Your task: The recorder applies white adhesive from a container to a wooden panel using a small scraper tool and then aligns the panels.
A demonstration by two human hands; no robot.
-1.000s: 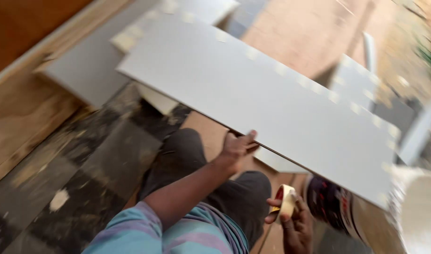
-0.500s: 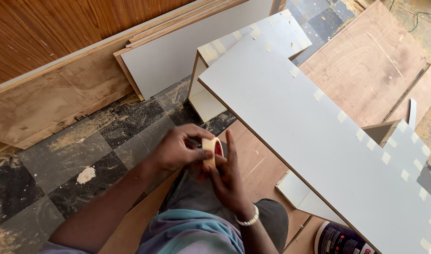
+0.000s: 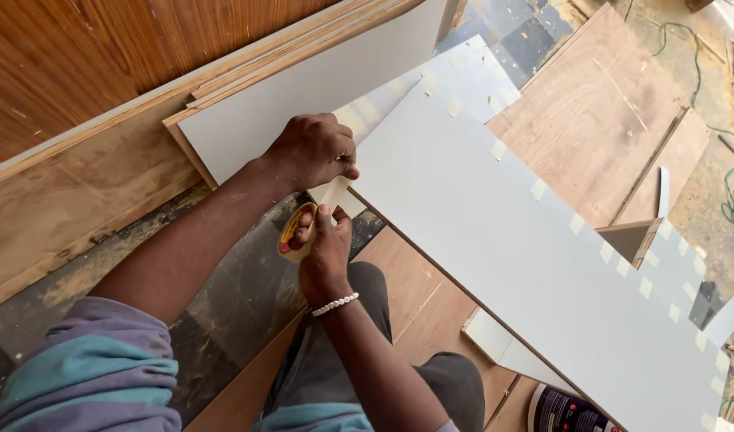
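Both hands have shifted: left hand (image 3: 309, 150) pinches tape strip (image 3: 332, 192), right hand (image 3: 325, 254) grips tape roll (image 3: 293, 234) beside white board (image 3: 527, 264)

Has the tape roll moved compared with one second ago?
Yes. The tape roll went from the long white board's near edge up to its end corner.

Tape roll (image 3: 296, 234) left of board (image 3: 495, 240).
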